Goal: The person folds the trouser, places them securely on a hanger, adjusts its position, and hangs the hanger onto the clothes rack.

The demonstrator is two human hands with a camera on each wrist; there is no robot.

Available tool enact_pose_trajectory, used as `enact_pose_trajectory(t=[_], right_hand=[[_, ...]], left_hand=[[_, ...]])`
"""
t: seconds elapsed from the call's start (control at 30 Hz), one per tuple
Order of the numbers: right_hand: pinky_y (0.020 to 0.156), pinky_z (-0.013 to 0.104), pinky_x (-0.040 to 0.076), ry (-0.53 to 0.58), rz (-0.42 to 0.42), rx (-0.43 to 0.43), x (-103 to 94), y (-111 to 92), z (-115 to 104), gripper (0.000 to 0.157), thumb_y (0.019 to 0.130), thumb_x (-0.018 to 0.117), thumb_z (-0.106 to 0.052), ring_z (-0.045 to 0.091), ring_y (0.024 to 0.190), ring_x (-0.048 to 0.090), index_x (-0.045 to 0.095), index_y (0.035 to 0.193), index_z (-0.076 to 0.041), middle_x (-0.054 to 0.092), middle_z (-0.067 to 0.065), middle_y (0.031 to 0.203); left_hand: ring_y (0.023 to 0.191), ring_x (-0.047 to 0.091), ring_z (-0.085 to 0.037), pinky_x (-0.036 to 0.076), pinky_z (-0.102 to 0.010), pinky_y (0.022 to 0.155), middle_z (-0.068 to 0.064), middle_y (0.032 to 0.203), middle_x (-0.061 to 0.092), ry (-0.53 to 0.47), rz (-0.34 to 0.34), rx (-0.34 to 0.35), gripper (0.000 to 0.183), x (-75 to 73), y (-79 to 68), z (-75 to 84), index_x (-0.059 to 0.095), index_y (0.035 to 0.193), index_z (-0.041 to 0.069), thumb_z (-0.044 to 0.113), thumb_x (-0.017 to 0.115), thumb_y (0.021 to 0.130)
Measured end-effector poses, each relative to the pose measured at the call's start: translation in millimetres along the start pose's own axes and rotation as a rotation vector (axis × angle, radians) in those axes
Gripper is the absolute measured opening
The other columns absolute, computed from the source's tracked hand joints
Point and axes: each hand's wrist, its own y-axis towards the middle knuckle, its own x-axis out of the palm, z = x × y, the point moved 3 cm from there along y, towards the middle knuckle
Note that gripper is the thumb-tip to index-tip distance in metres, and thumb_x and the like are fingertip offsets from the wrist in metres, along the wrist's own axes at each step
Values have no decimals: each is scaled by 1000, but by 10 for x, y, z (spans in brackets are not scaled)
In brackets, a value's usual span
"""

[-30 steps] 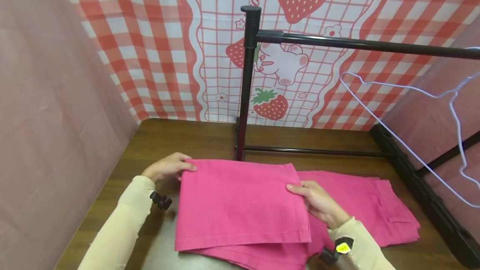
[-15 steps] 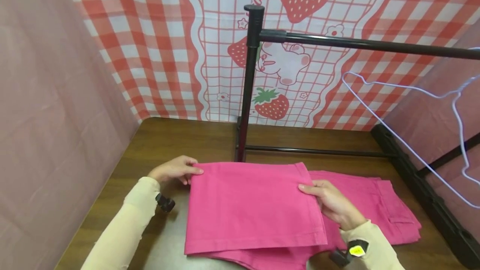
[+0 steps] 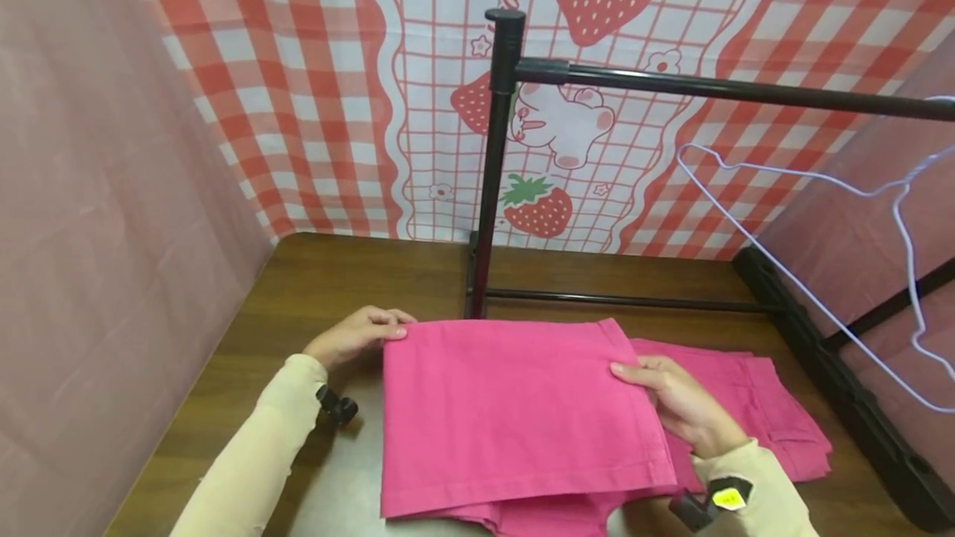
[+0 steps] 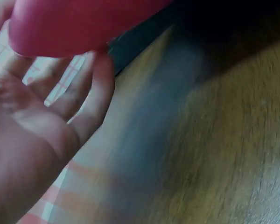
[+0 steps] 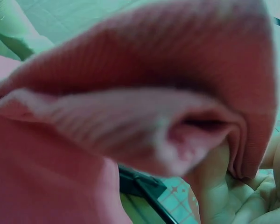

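A pair of bright pink trousers (image 3: 515, 404) lies folded over on the table, its legs doubled across in a broad flap. My left hand (image 3: 356, 336) pinches the flap's far left corner, thumb on top. In the left wrist view, the fingers of that hand (image 4: 46, 112) reach up under the pink fabric (image 4: 74, 23). At the right, my right hand (image 3: 682, 400) grips the hem edge between the thumb above and fingers beneath. The right wrist view shows the open hem (image 5: 130, 126) close up, its layers held by the right hand (image 5: 242, 196). The waist part (image 3: 776, 421) lies flat further right.
Behind the trousers stands a black clothes rack (image 3: 492, 172), its base bar (image 3: 843, 388) running along the right. From it hangs a lilac wire hanger (image 3: 791, 272). The wooden table (image 3: 321, 272) meets a strawberry-print cloth (image 3: 328, 106) at the back and a pink curtain (image 3: 119, 214) on the left.
Both hands have shifted rightward, carrying the folded flap of the trousers with them, so it covers more of the waist part. The rack and hanger stay where they were.
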Motion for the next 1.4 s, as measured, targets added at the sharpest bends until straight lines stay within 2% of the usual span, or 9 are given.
enact_pose_trajectory(t=[0.13,0.3,0.5,0.57,0.67,0.77,0.87,1.07,1.4], right_hand=[[69,25,58,11,2,18,-11,17,-16,27,103,46,-17,8,76,70,71,94,-18,73,-6,82],[68,25,58,26,8,38,-10,38,-28,26,103,46,-18,7,75,70,70,94,-19,72,-7,81],[70,25,58,26,18,46,10,67,-14,25,103,46,-19,7,77,69,70,94,-20,72,-7,83],[71,26,58,12,23,52,16,87,-7,24,103,47,-20,7,78,69,70,94,-20,71,-7,85],[69,26,58,4,33,50,18,114,-6,23,102,48,-20,7,77,69,70,95,-19,72,-7,84],[69,27,59,14,10,22,44,149,-5,23,102,47,-17,8,77,71,69,96,-17,73,-6,84],[70,27,59,21,-28,-11,92,195,9,23,103,46,-15,8,78,72,68,97,-15,74,-5,84],[68,24,58,26,-53,-22,181,265,54,25,103,45,-14,6,75,71,68,93,-14,74,-6,79],[74,25,58,18,-69,-18,183,305,106,19,101,47,-11,8,81,71,66,98,-12,74,-4,88]], left_hand=[[98,63,-15,56,-35,84,-1,108,63,-69,-121,-75,4,-1,-52,-65,62,90,10,10,61,94],[93,61,-13,53,-29,86,-1,99,63,62,-221,-92,33,52,-102,-106,57,110,-2,14,72,86],[89,63,-11,56,-30,80,0,96,65,-61,-295,-150,33,202,-124,-93,50,112,-5,3,69,87],[82,60,-8,54,-26,75,3,88,62,1,-271,-128,28,244,-116,-40,53,104,-3,6,71,86],[74,55,-6,50,-23,69,6,79,58,64,-174,-97,22,218,-110,77,54,91,2,9,73,84],[73,61,-7,53,-24,67,6,80,64,-54,-49,-128,14,73,-160,187,55,94,7,3,66,87],[68,62,-6,53,-24,62,6,82,65,-171,28,-160,14,-69,-216,266,53,100,8,0,58,90],[55,47,-2,42,-18,53,6,76,58,-161,49,-222,17,-143,-245,291,50,105,5,6,60,91],[63,53,-6,47,-22,58,3,81,58,-8,89,-246,35,-121,-227,100,51,117,-3,13,65,89]])
